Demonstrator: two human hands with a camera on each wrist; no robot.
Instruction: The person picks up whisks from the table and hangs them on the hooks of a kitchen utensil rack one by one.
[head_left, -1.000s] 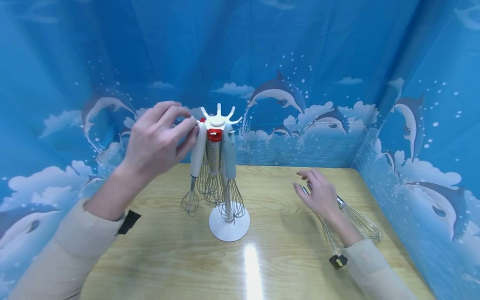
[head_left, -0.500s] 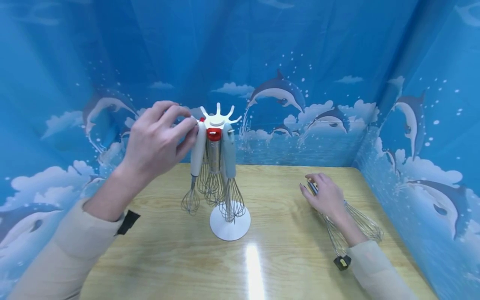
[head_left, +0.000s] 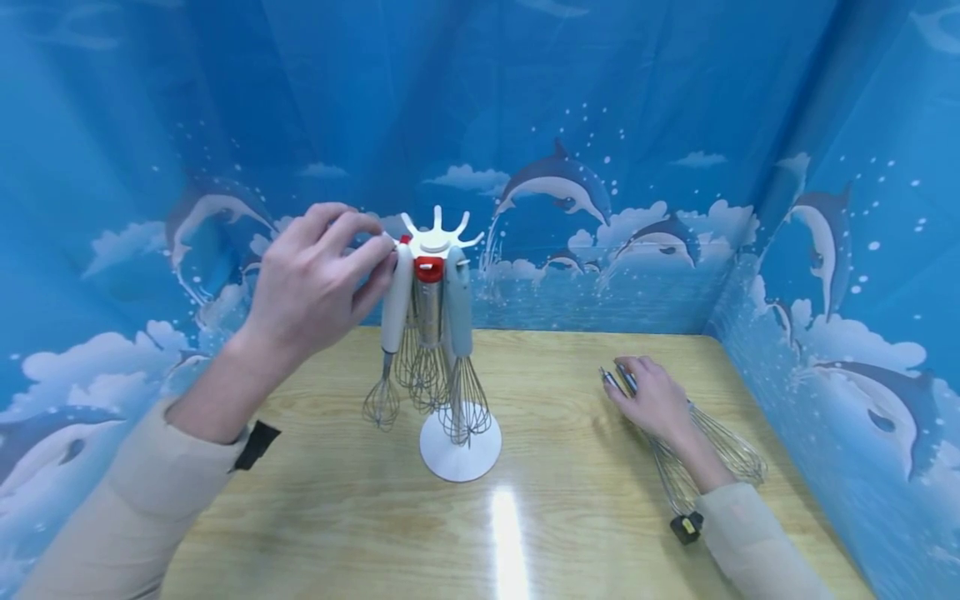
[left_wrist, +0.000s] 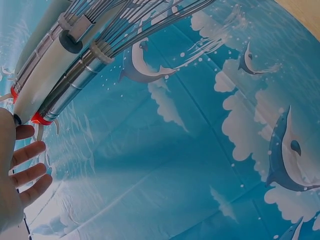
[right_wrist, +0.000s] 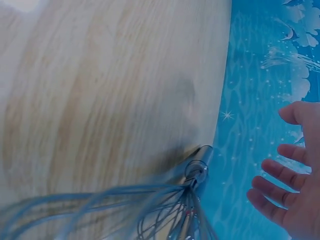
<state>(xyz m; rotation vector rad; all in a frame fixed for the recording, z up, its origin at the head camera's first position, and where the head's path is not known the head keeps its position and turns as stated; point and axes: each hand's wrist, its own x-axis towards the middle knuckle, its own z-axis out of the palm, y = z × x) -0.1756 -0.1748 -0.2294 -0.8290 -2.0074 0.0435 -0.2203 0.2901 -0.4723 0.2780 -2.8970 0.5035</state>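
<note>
A white rotating-style stand (head_left: 480, 457) with curved hooks holds several hanging whisks. My left hand (head_left: 307, 271) pinches the top end of the white-handled whisk (head_left: 397, 304) at a hook on the stand's left; in the left wrist view the other fingers (left_wrist: 30, 175) spread loosely below the handle. Beside it hang a red-topped steel whisk (head_left: 429, 312) and a pale blue-handled whisk (head_left: 459, 308). My right hand (head_left: 654, 404) is over two steel whisks (head_left: 723, 442) lying on the table. In the right wrist view its fingers (right_wrist: 285, 172) are relaxed, apart from the steel handle (right_wrist: 202, 155).
The light wooden table (head_left: 555, 400) is enclosed by blue dolphin-print curtains (head_left: 600, 83) at the back and sides. Bare hooks (head_left: 438, 217) stick out at the back and right of the stand's top. Light glares on the table's front.
My right hand has shifted right and slightly nearer, its fingertips drawing back so that the steel handle ends show. My left hand has stayed at the white-handled whisk.
</note>
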